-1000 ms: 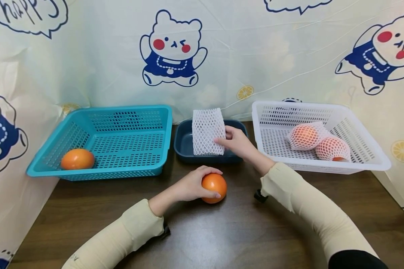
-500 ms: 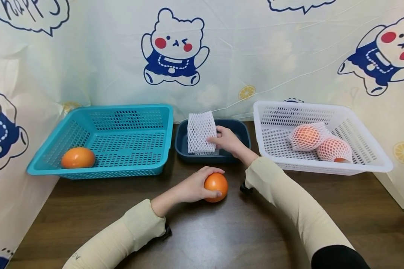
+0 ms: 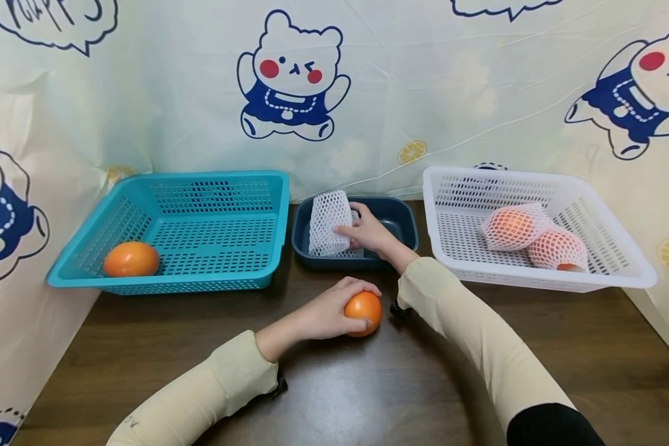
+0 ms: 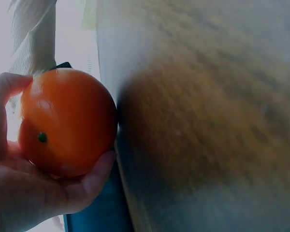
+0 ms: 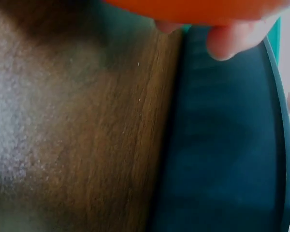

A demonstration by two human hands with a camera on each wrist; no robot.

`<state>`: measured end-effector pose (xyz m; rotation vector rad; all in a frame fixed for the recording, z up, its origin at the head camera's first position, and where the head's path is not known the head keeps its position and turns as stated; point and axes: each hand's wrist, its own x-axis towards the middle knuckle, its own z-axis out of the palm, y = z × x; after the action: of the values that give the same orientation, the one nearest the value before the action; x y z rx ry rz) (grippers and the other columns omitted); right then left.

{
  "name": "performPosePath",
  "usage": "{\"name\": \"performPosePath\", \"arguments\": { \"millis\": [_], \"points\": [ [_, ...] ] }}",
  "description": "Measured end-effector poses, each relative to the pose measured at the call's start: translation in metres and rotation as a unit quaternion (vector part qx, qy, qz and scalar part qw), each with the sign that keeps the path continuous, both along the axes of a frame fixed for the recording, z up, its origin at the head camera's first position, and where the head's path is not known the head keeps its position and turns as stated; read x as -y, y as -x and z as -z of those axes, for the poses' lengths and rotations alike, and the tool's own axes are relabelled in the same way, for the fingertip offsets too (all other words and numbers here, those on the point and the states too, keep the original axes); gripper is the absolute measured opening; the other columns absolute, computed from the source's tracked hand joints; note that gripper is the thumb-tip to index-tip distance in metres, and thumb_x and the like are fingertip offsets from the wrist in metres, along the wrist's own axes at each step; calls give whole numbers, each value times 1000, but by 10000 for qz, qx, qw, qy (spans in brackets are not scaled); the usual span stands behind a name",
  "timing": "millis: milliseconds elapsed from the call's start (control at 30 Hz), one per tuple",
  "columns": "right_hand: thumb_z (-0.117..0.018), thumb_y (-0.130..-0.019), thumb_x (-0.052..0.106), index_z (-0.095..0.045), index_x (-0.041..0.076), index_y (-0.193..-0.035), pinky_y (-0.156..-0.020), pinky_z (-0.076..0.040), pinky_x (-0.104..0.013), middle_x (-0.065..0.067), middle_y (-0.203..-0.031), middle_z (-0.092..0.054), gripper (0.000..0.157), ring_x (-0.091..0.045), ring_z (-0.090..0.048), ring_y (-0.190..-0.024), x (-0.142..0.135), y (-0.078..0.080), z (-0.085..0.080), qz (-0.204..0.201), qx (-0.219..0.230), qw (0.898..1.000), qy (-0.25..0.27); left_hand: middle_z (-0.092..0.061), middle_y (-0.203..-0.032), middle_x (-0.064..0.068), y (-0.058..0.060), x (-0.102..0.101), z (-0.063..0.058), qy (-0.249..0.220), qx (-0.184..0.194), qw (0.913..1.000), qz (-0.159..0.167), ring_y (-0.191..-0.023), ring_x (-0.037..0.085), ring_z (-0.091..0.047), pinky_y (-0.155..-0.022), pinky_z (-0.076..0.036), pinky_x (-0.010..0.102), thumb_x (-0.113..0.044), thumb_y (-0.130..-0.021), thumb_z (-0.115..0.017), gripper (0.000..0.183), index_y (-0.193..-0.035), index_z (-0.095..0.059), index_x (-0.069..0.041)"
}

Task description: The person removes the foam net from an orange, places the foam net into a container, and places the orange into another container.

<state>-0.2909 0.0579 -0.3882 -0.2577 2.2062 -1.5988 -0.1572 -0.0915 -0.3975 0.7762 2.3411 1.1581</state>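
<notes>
My left hand [image 3: 334,310] grips a bare orange [image 3: 363,311] on the brown table, just in front of the dark blue tray [image 3: 404,218]. The left wrist view shows the same orange [image 4: 65,121] cupped by my thumb and fingers. My right hand [image 3: 368,232] pinches a white foam net sleeve [image 3: 327,222] that hangs into the tray. In the right wrist view the tray wall [image 5: 222,145] fills the right side and the orange's underside [image 5: 198,9] shows at the top edge.
A teal basket [image 3: 201,232] at the left holds one bare orange [image 3: 131,259]. A white basket [image 3: 607,260] at the right holds two net-wrapped oranges [image 3: 513,227]. A cartoon-print curtain encloses the back and sides. Bare table [image 3: 368,390] lies in front.
My right hand has lowered the net sleeve to the left, down into the dark tray. My left hand has shifted the orange slightly right.
</notes>
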Motion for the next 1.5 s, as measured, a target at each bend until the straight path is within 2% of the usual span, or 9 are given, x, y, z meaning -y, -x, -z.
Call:
{"name": "performPosePath", "arguments": {
  "millis": [100, 267, 333, 433, 567, 800, 933, 1133, 1500],
  "points": [
    [-66, -102, 16, -15, 16, -163, -99, -51, -46, -22, -133, -60, 80, -29, -61, -103, 0, -1, -2, 181, -104, 9996, 167, -46, -138, 14, 0, -1, -1, 41, 99, 9999, 43, -107, 27, -56, -87, -52, 42, -23, -89, -72, 50, -137, -56, -18],
    [-63, -103, 11, -23, 21, -162, -92, -51, -41, -13, -99, -62, 72, -20, -56, -84, 2, -3, -6, 101, -130, 9987, 490, -46, -136, 13, 0, -3, -4, 87, 143, 9999, 13, -107, 27, -55, -86, -53, 42, -25, -89, -78, 52, -135, -56, -19],
    [-64, -102, 11, -27, 20, -161, -86, -52, -38, -13, -95, -59, 70, -20, -53, -78, 3, -3, -7, -9, -150, 9991, 386, -48, -135, 12, -1, -3, -4, 104, 83, 9999, -17, -108, 26, -55, -87, -52, 42, -25, -85, -83, 57, -135, -56, -19],
    [-67, -101, 16, -30, 17, -160, -88, -55, -37, -19, -121, -58, 70, -24, -59, -89, 4, -5, -7, -164, -182, 9997, -4, -50, -133, 10, -3, -4, -3, 139, -76, 9999, -26, -109, 24, -55, -90, -51, 42, -24, -76, -93, 69, -135, -56, -20],
    [-72, -98, 23, -30, 13, -159, -94, -55, -43, -23, -150, -41, 75, -34, -59, -114, 4, -7, -8, -340, -425, 9964, -653, -51, -132, 10, -3, -6, -1, 186, -285, 9994, 39, -109, 24, -55, -91, -51, 42, -20, -70, -97, 74, -133, -58, -19],
    [-78, -93, 31, -48, 10, -152, -107, -45, -49, -21, -155, -39, 70, -35, -46, -133, 5, -10, -14, -639, -1677, 9644, -1942, -52, -131, 12, -1, -6, -6, 214, -305, 9992, 139, -109, 26, -55, -91, -51, 44, -17, -72, -94, 70, -132, -58, -18],
    [-79, -92, 27, -58, 8, -145, -108, -43, -49, -23, -152, -39, 60, -35, -42, -135, 8, -9, -14, -981, -1783, 9517, -2298, -51, -130, 11, 0, -7, -7, 271, -281, 9991, 170, -109, 26, -55, -91, -50, 44, -16, -73, -93, 68, -131, -57, -19],
    [-78, -92, 26, -62, 4, -140, -109, -42, -43, -18, -141, -57, 55, -33, -44, -131, 11, -3, -6, -1438, -1950, 9246, -2941, -51, -129, 11, 1, -8, -9, 290, -211, 9991, 223, -109, 25, -54, -91, -50, 42, -14, -73, -93, 68, -131, -57, -18],
    [-74, -96, 27, -58, 5, -144, -117, -32, -46, -18, -148, -53, 55, -34, -39, -140, 5, -2, -8, -1702, -1667, 9152, -3252, -53, -126, 10, -1, -10, -10, 328, -307, 9985, 300, -108, 24, -54, -90, -49, 40, -14, -73, -93, 66, -129, -59, -17]
  ]
}}
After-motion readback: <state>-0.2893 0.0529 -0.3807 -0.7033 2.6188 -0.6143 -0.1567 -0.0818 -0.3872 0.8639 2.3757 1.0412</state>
